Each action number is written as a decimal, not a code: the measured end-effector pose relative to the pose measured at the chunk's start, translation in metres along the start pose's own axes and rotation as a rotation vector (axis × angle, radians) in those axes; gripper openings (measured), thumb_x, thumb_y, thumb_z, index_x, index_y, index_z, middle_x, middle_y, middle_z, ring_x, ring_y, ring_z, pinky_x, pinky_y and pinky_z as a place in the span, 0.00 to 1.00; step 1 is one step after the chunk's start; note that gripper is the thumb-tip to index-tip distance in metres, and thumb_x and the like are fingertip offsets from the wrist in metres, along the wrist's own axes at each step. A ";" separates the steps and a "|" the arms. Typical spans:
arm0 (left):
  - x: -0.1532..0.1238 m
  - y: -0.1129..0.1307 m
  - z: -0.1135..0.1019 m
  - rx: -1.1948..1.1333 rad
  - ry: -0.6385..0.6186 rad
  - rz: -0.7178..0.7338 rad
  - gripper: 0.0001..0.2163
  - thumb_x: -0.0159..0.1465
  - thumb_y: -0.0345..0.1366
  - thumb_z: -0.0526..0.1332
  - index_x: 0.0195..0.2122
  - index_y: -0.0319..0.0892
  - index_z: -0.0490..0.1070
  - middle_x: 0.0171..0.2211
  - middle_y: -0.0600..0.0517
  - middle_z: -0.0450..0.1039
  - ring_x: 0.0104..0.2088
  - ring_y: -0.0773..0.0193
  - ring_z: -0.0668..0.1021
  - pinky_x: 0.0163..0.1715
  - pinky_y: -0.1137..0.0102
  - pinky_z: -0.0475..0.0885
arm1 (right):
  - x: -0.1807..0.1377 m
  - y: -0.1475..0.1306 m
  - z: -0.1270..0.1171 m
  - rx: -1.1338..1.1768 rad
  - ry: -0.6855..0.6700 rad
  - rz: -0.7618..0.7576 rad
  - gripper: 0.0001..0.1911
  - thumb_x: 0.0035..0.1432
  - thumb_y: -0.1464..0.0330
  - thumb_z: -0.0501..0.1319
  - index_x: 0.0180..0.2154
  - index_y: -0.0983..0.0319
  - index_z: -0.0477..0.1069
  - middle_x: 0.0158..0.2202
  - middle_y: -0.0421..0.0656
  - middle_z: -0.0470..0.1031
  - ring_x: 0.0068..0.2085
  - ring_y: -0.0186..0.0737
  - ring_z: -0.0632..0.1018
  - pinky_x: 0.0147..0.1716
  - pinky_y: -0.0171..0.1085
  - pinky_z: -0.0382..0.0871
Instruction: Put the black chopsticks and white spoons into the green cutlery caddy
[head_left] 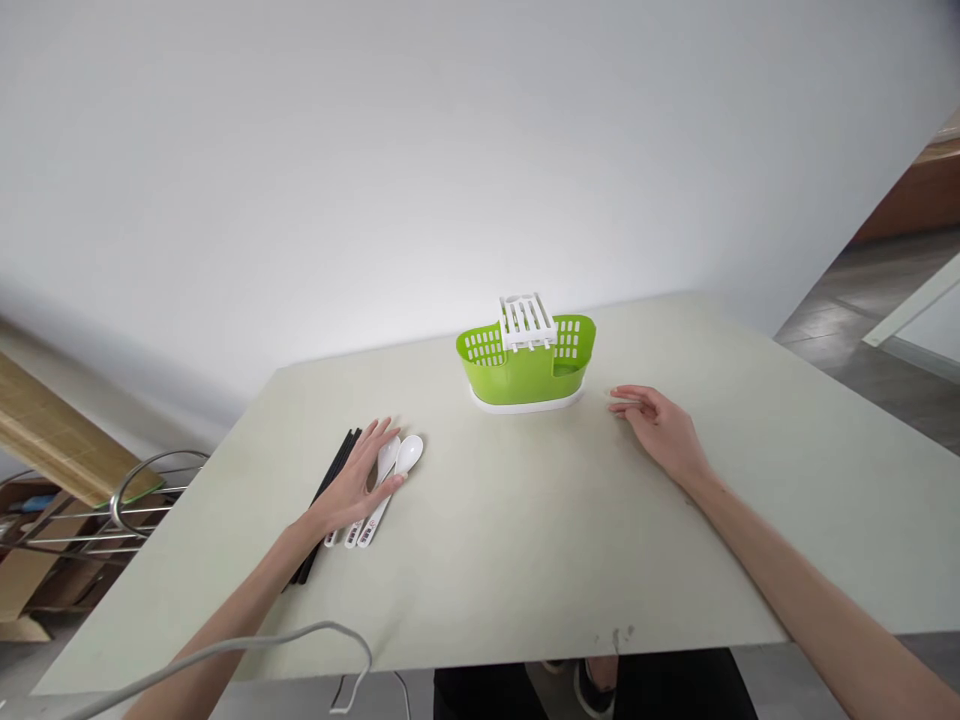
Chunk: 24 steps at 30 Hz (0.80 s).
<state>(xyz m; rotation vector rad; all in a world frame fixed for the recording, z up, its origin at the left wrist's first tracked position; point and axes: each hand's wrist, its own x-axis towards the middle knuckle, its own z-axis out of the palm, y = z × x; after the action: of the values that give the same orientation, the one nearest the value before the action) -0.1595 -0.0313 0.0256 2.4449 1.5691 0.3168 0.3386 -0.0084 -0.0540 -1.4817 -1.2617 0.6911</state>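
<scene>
My left hand [358,480] lies flat with fingers stretched out over several white plastic spoons [405,458] and a bundle of black chopsticks [336,470] on the pale table [525,520]. It grips nothing. A green slotted cutlery caddy [526,368] with a white divider insert and white base stands at the far middle of the table. My right hand [660,425] rests palm down on the table just right of the caddy, fingers extended toward it, holding nothing.
A white wall rises behind the table. Left of the table stands a metal wire rack [127,500] with a wooden board above it. A grey cable [247,650] loops over the near edge. Grey floor shows at the right.
</scene>
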 end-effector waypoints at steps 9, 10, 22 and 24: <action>0.013 0.025 0.021 -0.022 0.027 0.072 0.33 0.72 0.53 0.57 0.75 0.55 0.50 0.78 0.50 0.43 0.77 0.44 0.43 0.72 0.41 0.54 | -0.002 -0.004 -0.001 0.016 -0.006 -0.005 0.15 0.60 0.68 0.57 0.47 0.57 0.75 0.53 0.45 0.83 0.45 0.44 0.85 0.51 0.45 0.76; 0.014 0.028 0.024 -0.030 0.031 0.074 0.32 0.72 0.52 0.57 0.75 0.56 0.50 0.78 0.50 0.43 0.77 0.44 0.43 0.72 0.42 0.55 | -0.002 -0.005 -0.001 0.017 -0.008 -0.002 0.15 0.60 0.68 0.57 0.47 0.57 0.76 0.52 0.45 0.83 0.45 0.44 0.85 0.51 0.45 0.76; 0.049 0.102 0.085 -0.120 0.102 0.128 0.24 0.77 0.41 0.48 0.73 0.52 0.55 0.76 0.49 0.50 0.77 0.49 0.38 0.74 0.41 0.49 | -0.004 -0.004 -0.001 0.025 -0.034 0.009 0.13 0.61 0.66 0.58 0.46 0.57 0.76 0.50 0.45 0.83 0.44 0.45 0.85 0.50 0.45 0.76; 0.061 0.126 0.098 -0.133 0.114 0.128 0.23 0.76 0.39 0.48 0.71 0.50 0.57 0.76 0.48 0.51 0.77 0.48 0.39 0.73 0.40 0.51 | -0.005 -0.004 -0.001 0.025 -0.031 0.000 0.13 0.62 0.67 0.57 0.46 0.57 0.76 0.50 0.45 0.83 0.43 0.44 0.85 0.49 0.45 0.76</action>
<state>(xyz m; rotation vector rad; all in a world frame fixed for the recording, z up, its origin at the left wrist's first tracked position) 0.0032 -0.0339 -0.0269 2.4663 1.3873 0.5734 0.3369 -0.0136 -0.0506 -1.4554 -1.2729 0.7299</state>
